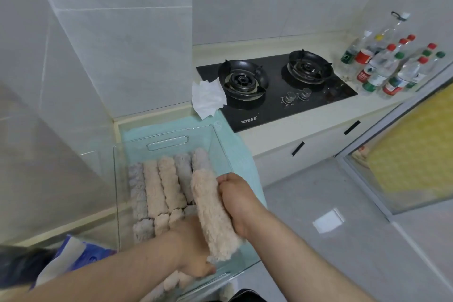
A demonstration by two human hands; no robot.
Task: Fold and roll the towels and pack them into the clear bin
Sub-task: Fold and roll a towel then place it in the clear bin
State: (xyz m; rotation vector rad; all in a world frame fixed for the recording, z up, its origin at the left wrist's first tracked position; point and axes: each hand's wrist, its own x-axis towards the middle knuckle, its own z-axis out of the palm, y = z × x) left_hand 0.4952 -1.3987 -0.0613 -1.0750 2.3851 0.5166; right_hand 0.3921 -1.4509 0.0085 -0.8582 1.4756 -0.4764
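Observation:
A clear plastic bin stands on a light green mat on the counter. Several rolled towels, pink and grey, lie side by side in it. Both hands hold one pink rolled towel over the bin's right side. My right hand grips its far half from the right. My left hand grips its near end from below. The towel slants from upper left to lower right, above the packed rolls.
A black two-burner gas stove sits to the right of the bin, with a crumpled white paper at its left edge. Several plastic bottles crowd the far right counter. A blue-and-white package lies at lower left. Tiled wall rises left.

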